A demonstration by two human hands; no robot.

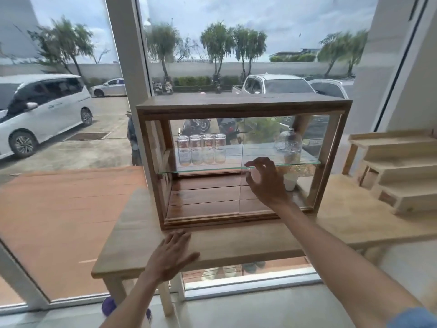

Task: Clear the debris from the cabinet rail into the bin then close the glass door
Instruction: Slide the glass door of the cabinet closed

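Observation:
A wooden display cabinet [243, 106] with glass sides stands on a wooden table [132, 235]. Its sliding glass door [274, 143] covers the right half, with its left edge near the middle; the left half stands open. The bottom rail [212, 221] runs along the cabinet's front; I see no debris on it. My right hand [266, 183] is raised at the door's left edge, fingers spread and curled against the glass. My left hand [171, 254] lies flat on the table just in front of the rail, palm down. No bin is visible.
Several upturned glasses [201, 150] stand on the cabinet's glass shelf [236, 169], with a glass jar [288, 144] to the right. A white cup [290, 181] sits on the cabinet floor. A stepped wooden stand [397, 171] is at right. Big windows face a car park.

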